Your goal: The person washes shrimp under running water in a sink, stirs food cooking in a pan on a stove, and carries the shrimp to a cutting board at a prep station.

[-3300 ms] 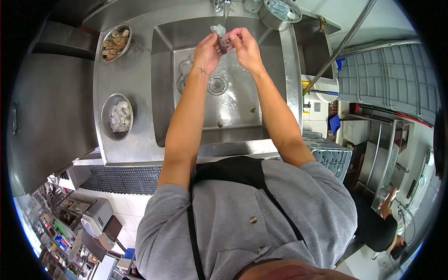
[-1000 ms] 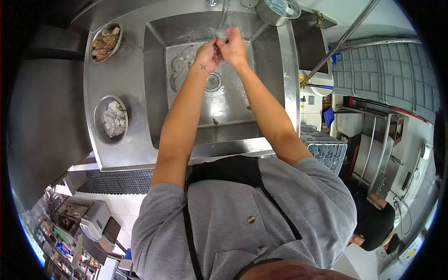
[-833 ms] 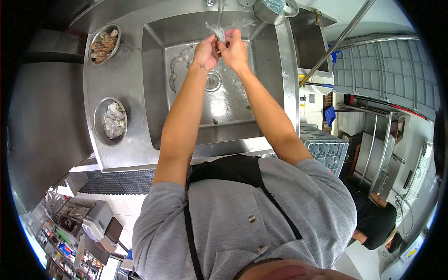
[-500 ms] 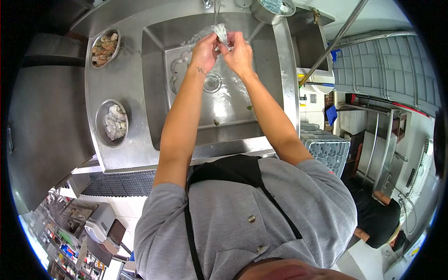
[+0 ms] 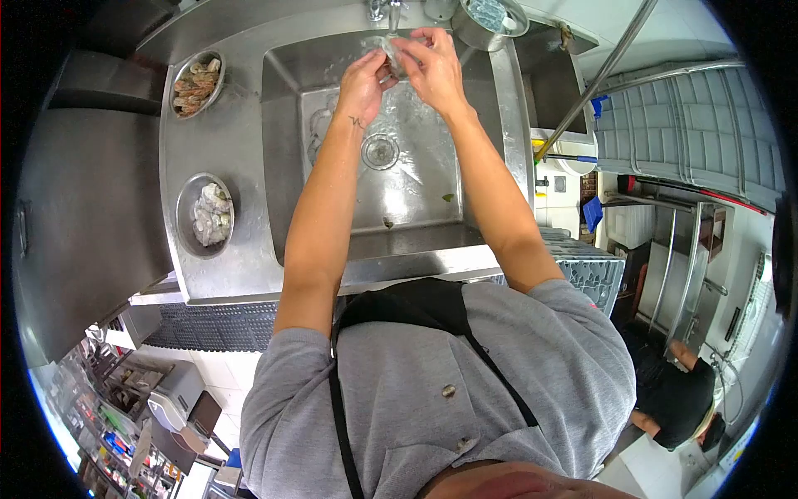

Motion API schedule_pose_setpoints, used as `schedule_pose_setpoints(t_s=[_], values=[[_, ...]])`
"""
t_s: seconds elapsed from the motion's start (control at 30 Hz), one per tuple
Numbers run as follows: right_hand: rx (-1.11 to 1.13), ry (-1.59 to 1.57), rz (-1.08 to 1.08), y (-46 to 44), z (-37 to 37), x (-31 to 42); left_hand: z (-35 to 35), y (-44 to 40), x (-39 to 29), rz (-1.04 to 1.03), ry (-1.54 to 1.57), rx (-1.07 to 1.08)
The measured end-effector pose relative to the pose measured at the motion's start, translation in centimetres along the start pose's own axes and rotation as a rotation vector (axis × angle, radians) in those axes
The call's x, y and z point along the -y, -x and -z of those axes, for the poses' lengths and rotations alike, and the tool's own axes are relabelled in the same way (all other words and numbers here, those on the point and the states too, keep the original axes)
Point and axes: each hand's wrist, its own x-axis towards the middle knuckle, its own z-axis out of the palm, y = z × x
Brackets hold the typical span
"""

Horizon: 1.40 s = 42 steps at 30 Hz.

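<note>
Under the tap (image 5: 394, 10), at the back of the steel sink (image 5: 287, 200), a pale, wet peeled shrimp (image 5: 389, 55) is between my hands, blurred by motion and water. My left hand (image 5: 362, 85) pinches its left side with the fingertips. From the right, the thumb and fingers of my right hand (image 5: 434, 73) close on it, the other fingers curled above. On the left counter stands an oval metal bowl of brownish-orange shrimp pieces (image 5: 198, 86). Nearer to me, a second metal bowl (image 5: 188, 237) holds whitish shrimp (image 5: 211, 214).
A round metal pot (image 5: 490, 35) with a bluish-white content stands at the sink's back right corner. The drain (image 5: 381, 151) and small green scraps (image 5: 388, 223) lie on the basin floor. A metal pole (image 5: 600, 75) slants at right. Another person (image 5: 677, 391) in black is at lower right.
My hands have moved slightly apart, the right one shifting right and upward. The shrimp, earlier held up as a white strip, is now lower between the fingers and blurred. The camera view has shifted slightly.
</note>
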Motion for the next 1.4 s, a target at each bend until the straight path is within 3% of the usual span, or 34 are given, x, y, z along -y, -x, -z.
schedule_pose_setpoints(t_s=[0.1,0.4,0.5,0.57,0.7,0.8,0.9,0.97,1.2,1.27,1.4], values=[[0.075,0.102,0.019,-0.2,0.1,0.0,0.6,-0.2,0.1,0.017,-0.085,-0.035],[0.060,-0.112,0.056,0.4,-0.7,-0.6,1.4,0.1,0.1,0.053,-0.120,-0.083],[0.110,-0.095,0.007,0.3,-0.5,0.4,1.3,0.1,0.1,0.047,-0.153,-0.082],[0.106,0.060,0.117,0.3,-0.6,0.3,1.0,0.3,-0.1,0.043,-0.222,-0.106],[0.129,0.089,0.126,0.5,-1.2,-0.2,0.9,0.4,-0.1,0.026,-0.257,-0.135],[0.062,-0.037,0.116,0.7,-1.6,-0.7,1.2,0.5,-0.3,0.028,-0.240,-0.119],[0.043,-0.202,-0.052,0.9,-1.8,-0.6,1.0,0.6,-0.5,0.043,-0.195,-0.116],[0.138,-0.542,-0.398,0.5,-0.8,1.2,0.9,0.6,-0.4,0.062,-0.118,-0.121],[0.025,-0.918,-0.452,0.9,-2.1,-0.1,0.1,0.7,-1.3,0.102,0.023,-0.070],[0.034,-1.022,-0.570,1.0,-1.6,0.3,-0.5,0.8,-1.9,0.113,0.112,-0.079],[0.105,-0.890,-0.581,2.0,-1.6,-0.6,-0.8,0.7,-2.6,0.093,0.204,-0.143]])
